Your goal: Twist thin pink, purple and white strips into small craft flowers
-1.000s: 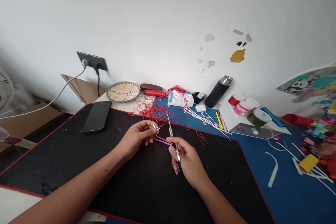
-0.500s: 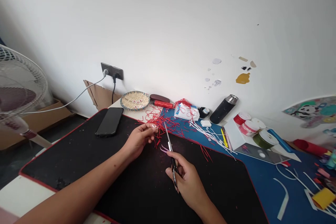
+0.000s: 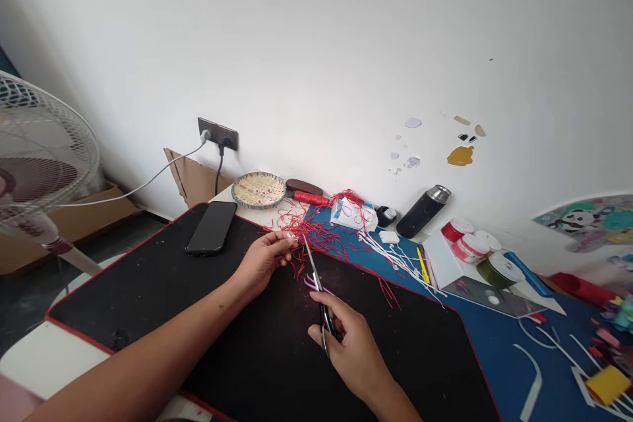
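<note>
My left hand (image 3: 267, 257) is closed in a pinch, its thumb and fingertips around a tiny whitish piece (image 3: 291, 236) whose kind is too small to make out. In my right hand (image 3: 351, 343) is a pair of scissors (image 3: 316, 282) with dark handles, the thumb and fingers at the loops. The blades point up and away, and their tips lie just right of my left fingertips. A thin, curved purple thing (image 3: 312, 283) shows beside the blades; whether my right hand holds it I cannot tell. Behind both hands spreads a pile of cut red cords (image 3: 316, 237).
On the black mat (image 3: 158, 297) lies a phone (image 3: 211, 227). Along the wall are a woven basket (image 3: 258, 190), a red thread spool (image 3: 310, 198), a dark flask (image 3: 422, 211), white cords (image 3: 390, 254) and ribbon rolls (image 3: 469, 247). A fan (image 3: 44, 145) stands left.
The scissors have come a little left, their tips nearer my left fingertips. My left hand keeps its pinch. The whole view has shifted slightly.
</note>
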`<state>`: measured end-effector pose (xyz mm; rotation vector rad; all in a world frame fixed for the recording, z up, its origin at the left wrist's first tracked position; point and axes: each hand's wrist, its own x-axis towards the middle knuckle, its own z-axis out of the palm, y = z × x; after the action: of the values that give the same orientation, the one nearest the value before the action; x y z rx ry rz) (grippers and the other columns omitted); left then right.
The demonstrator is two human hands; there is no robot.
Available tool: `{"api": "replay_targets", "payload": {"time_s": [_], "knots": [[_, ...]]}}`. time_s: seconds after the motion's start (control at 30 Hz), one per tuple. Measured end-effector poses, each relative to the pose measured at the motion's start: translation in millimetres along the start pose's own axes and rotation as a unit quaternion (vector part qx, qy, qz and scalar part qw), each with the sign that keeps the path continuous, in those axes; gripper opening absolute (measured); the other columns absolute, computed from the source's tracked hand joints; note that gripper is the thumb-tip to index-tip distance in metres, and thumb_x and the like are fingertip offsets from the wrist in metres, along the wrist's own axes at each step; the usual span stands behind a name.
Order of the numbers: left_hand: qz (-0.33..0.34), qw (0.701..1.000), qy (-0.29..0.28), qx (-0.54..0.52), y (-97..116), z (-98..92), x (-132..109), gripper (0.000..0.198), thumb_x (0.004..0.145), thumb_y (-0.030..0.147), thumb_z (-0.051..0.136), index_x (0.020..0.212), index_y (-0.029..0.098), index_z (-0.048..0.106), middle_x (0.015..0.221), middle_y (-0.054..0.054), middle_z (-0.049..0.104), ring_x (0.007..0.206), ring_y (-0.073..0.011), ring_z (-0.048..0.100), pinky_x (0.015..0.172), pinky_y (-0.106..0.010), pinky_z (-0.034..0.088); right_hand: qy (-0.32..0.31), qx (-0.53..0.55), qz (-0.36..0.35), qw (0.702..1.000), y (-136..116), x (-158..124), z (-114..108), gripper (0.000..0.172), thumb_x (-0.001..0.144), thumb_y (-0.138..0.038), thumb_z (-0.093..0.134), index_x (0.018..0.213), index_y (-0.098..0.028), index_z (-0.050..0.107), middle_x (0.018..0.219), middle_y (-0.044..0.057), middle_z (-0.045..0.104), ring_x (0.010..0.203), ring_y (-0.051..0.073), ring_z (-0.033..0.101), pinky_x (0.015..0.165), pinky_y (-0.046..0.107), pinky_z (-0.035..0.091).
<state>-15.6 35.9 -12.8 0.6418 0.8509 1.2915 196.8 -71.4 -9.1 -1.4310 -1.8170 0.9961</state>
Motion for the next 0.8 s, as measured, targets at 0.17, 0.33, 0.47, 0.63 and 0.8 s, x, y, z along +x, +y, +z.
{"api": "replay_targets", "payload": {"time_s": [0.17,0.33,0.47,0.63,0.8], "knots": [[0.010,0.999,-0.009,0.031,-2.2,0.7,-1.3,0.034,0.059,0.028,0.095,0.077,0.014,0.070,0.072,-0.003,0.073,0.050,-0.0076,0.057,0.045,-0.017,0.042,-0.002,-0.011,-0.008,1.000,1.0,-0.4,0.1,0.048,0.084,-0.027,0.073,0.132,-0.030,0.071,0.101,0.005,0.074,0.082,0.022,0.068,0.075,0.032,0.056],[0.020,0.998,-0.014,0.064,-4.1,0.5,-0.8,0.032,0.062,0.029,0.093,0.081,0.014,0.071,0.065,0.000,0.068,0.050,-0.0084,0.056,0.045,-0.017,0.041,-0.011,-0.022,-0.028,0.999,-0.6,-1.4,-0.3,0.047,0.086,-0.026,0.072,0.133,-0.030,0.070,0.109,0.006,0.075,0.086,0.021,0.069,0.085,0.034,0.056],[0.028,0.996,-0.015,0.086,-5.3,-0.3,-0.2,0.032,0.064,0.030,0.092,0.081,0.015,0.070,0.064,0.000,0.068,0.049,-0.0089,0.056,0.046,-0.018,0.041,-0.012,-0.054,-0.042,0.998,-3.4,-2.6,-0.4,0.048,0.087,-0.023,0.071,0.134,-0.029,0.068,0.110,0.006,0.073,0.092,0.022,0.069,0.090,0.035,0.054],[0.042,0.994,-0.017,0.104,-4.7,0.9,-0.9,0.033,0.062,0.031,0.092,0.080,0.015,0.069,0.060,0.002,0.065,0.049,-0.0098,0.055,0.045,-0.019,0.039,-0.026,-0.089,-0.041,0.995,-5.9,-3.5,0.4,0.050,0.086,-0.020,0.069,0.135,-0.029,0.067,0.098,0.003,0.071,0.082,0.019,0.067,0.083,0.032,0.054],[0.052,0.992,-0.017,0.118,-4.3,1.2,-1.9,0.034,0.063,0.033,0.091,0.082,0.015,0.070,0.060,0.002,0.065,0.049,-0.0104,0.055,0.045,-0.019,0.040,-0.030,-0.119,-0.036,0.992,-5.3,-3.5,1.0,0.051,0.087,-0.018,0.068,0.136,-0.029,0.066,0.094,0.002,0.067,0.081,0.019,0.066,0.081,0.032,0.052]]}}
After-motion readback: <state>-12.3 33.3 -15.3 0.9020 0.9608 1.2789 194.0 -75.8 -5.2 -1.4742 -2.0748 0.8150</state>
